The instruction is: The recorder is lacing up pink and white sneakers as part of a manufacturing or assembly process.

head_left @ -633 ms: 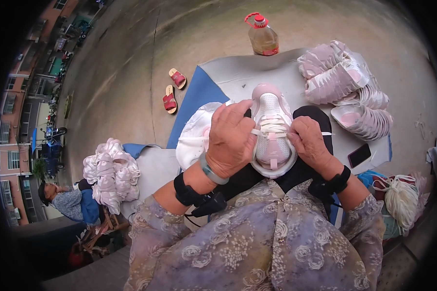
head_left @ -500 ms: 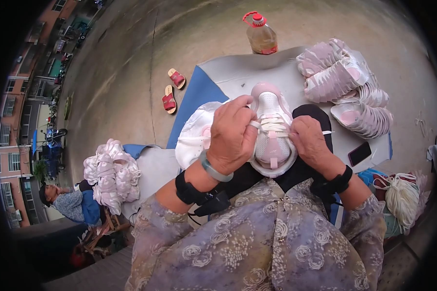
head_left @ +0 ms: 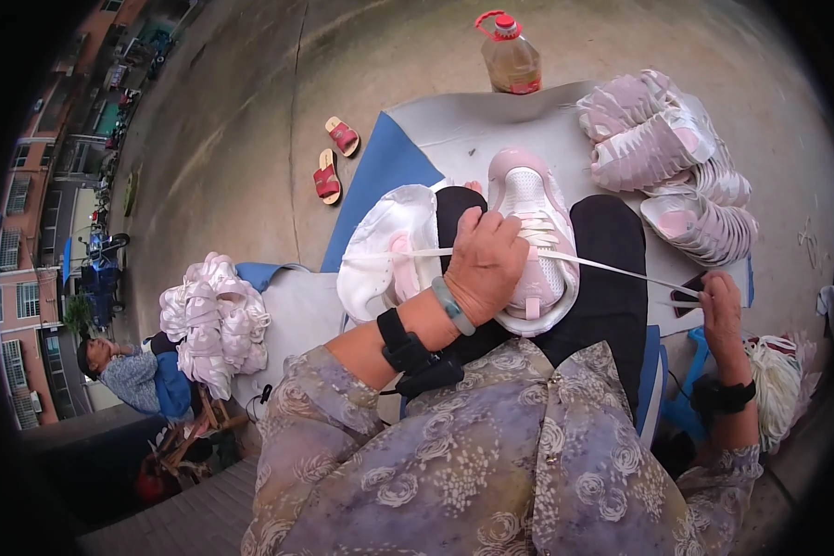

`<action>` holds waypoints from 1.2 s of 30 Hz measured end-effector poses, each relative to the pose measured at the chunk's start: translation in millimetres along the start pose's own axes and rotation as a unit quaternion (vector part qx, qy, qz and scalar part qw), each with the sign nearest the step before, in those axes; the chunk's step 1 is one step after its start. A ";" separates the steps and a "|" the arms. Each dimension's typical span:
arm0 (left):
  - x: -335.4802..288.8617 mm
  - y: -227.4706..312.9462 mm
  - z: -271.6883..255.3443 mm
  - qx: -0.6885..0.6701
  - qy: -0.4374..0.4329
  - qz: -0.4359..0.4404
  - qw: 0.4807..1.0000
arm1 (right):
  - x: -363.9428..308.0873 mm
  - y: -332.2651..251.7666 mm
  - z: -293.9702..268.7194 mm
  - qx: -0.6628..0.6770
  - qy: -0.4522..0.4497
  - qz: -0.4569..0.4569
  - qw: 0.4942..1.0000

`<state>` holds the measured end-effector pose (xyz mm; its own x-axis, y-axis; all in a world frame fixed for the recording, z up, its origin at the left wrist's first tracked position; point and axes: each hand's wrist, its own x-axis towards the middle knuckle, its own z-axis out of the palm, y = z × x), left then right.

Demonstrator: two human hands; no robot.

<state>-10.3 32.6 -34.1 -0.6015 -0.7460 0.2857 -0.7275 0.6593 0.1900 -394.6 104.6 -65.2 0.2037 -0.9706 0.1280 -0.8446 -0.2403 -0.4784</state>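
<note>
A pink and white sneaker upper (head_left: 525,185) lies between my knees, its toe pointing away from me. White lacing crosses its middle. My left hand (head_left: 486,269) is closed at the lacing, fingers bent over the upper's left side, with a strip of lace reaching out to its left. From the lacing a white shoelace (head_left: 621,267) runs taut to the right over my thigh. Out at the right, my right hand (head_left: 725,320) pinches its end. A second white and pink upper (head_left: 380,218) rests on my left thigh, partly behind the left forearm.
Stacked pink and white uppers (head_left: 653,148) lie on the cloth at far right; another bundle (head_left: 215,324) is at left. A dark phone (head_left: 686,295) and white lace hank (head_left: 771,385) are near my right hand. Red sandals (head_left: 327,176), an oil bottle (head_left: 512,60) and a seated person (head_left: 144,380) are farther off.
My right hand has moved from the upper out to the right, drawing the lace long. My left hand has shifted right, onto the lacing.
</note>
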 end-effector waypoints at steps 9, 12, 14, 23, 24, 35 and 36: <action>-12.2 -29.2 -10.5 -0.073 0.009 -0.106 0.992 | 5.3 10.2 27.4 0.012 -0.020 0.036 0.999; -18.3 -31.0 -10.7 -0.117 -0.002 -0.122 0.986 | 2.2 7.9 39.6 0.016 -0.040 0.044 0.998; -17.2 -24.4 -10.9 -0.150 0.010 -0.077 0.986 | 1.3 7.6 42.4 0.035 -0.040 0.065 0.996; -7.4 -14.1 10.3 -0.157 0.017 -0.060 0.986 | 13.5 -15.7 35.0 0.249 -0.010 0.180 0.952; -7.7 -14.2 11.4 -0.157 0.015 -0.066 0.985 | 15.6 -21.3 34.5 0.277 -0.007 0.193 0.941; -3.4 -26.0 0.6 -0.273 -0.083 -0.081 0.955 | 31.5 -28.4 8.6 0.290 -0.036 0.176 0.940; -3.4 -22.4 3.9 -0.261 -0.065 -0.115 0.956 | 32.9 -32.2 -3.7 0.324 0.006 0.187 0.927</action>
<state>6.7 20.0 -43.0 -0.5060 -0.8600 0.0660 -0.6023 0.4071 0.6867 -362.6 80.5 -42.4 -0.0530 -0.9880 -0.1451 -0.3790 0.1543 -0.9124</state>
